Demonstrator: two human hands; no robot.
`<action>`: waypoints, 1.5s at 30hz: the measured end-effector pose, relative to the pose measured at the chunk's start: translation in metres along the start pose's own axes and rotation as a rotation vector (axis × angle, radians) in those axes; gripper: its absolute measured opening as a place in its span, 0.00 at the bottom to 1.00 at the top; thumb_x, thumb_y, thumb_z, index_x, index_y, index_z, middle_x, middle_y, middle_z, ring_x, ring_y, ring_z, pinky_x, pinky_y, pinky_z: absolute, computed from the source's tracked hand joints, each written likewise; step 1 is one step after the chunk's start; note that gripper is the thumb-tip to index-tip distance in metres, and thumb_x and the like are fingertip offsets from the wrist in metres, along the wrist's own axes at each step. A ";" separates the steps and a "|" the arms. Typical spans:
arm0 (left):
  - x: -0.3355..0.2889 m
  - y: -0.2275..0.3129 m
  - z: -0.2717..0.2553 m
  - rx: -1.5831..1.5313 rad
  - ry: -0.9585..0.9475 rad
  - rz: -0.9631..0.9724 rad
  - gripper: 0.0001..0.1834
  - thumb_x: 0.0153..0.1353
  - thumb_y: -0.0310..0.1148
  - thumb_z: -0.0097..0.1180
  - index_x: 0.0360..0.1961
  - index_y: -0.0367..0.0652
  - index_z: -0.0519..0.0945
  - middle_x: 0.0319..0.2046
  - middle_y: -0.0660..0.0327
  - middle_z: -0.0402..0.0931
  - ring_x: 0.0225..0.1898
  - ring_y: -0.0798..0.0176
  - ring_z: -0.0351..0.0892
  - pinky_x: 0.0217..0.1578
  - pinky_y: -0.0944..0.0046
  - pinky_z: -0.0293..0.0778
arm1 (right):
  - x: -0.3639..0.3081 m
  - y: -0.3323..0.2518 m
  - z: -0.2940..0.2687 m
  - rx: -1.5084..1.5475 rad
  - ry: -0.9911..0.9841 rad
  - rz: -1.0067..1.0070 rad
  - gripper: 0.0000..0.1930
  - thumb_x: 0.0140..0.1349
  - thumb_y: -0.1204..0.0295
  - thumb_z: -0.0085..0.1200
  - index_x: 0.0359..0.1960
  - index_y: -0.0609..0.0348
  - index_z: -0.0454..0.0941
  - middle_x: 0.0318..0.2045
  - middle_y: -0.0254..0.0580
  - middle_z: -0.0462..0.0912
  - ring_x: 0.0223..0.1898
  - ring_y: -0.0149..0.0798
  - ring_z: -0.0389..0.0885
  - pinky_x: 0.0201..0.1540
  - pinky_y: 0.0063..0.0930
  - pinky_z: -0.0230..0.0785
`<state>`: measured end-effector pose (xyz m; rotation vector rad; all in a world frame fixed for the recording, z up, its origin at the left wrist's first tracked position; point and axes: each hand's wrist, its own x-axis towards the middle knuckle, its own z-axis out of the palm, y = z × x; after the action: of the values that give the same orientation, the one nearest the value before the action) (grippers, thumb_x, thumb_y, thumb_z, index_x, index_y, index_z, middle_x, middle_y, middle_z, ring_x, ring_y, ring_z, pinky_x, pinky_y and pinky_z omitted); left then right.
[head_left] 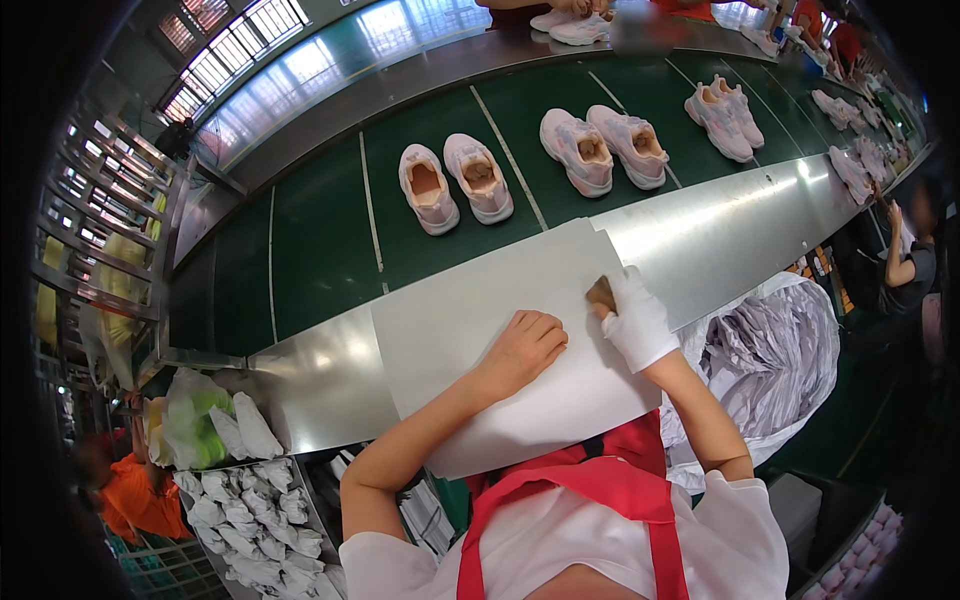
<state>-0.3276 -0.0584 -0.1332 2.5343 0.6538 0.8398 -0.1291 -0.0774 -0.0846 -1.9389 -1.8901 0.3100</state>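
A stack of large white paper sheets (470, 300) lies over the metal ledge in front of me, its near edge reaching my red apron. My bare left hand (520, 350) rests on the sheets with its fingers curled inward. Its fingertips are tucked under, so anything in them is hidden. My right hand (635, 325) wears a white glove with some fingertips bare. It is closed at the right edge of the paper, thumb side toward the sheets. Beyond the paper, a pair of pale pink sneakers (478, 180) stands on the green conveyor belt (320, 240).
More sneaker pairs (590, 150) stand farther right on the belt. A white sack of crumpled paper (770, 350) sits right of me. At lower left is a bin of white wrapped bundles (260, 520). Other people work across the belt and at both sides.
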 end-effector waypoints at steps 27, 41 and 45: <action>0.023 -0.023 0.015 0.220 0.185 0.183 0.09 0.50 0.33 0.53 0.26 0.38 0.69 0.29 0.55 0.66 0.38 0.53 0.69 0.61 0.50 0.55 | 0.043 0.032 -0.001 0.243 0.032 0.022 0.14 0.54 0.79 0.54 0.43 0.68 0.70 0.35 0.48 0.77 0.36 0.45 0.75 0.44 0.30 0.67; 0.091 0.049 -0.060 -0.039 -0.123 -0.157 0.07 0.48 0.31 0.61 0.20 0.43 0.76 0.14 0.60 0.69 0.15 0.55 0.64 0.25 0.59 0.62 | 0.029 0.110 -0.090 0.642 0.295 0.000 0.15 0.59 0.64 0.52 0.42 0.62 0.74 0.34 0.44 0.78 0.32 0.37 0.76 0.36 0.27 0.68; 0.144 0.070 -0.041 -0.106 -0.215 -0.284 0.08 0.48 0.32 0.61 0.20 0.40 0.76 0.13 0.59 0.66 0.18 0.60 0.61 0.21 0.63 0.58 | -0.075 0.282 -0.112 0.896 0.739 0.513 0.11 0.66 0.67 0.44 0.31 0.60 0.74 0.19 0.30 0.73 0.19 0.21 0.66 0.23 0.16 0.59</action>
<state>-0.2294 -0.0287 -0.0036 2.3216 0.8471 0.4833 0.1691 -0.1657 -0.1180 -1.5239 -0.5909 0.4130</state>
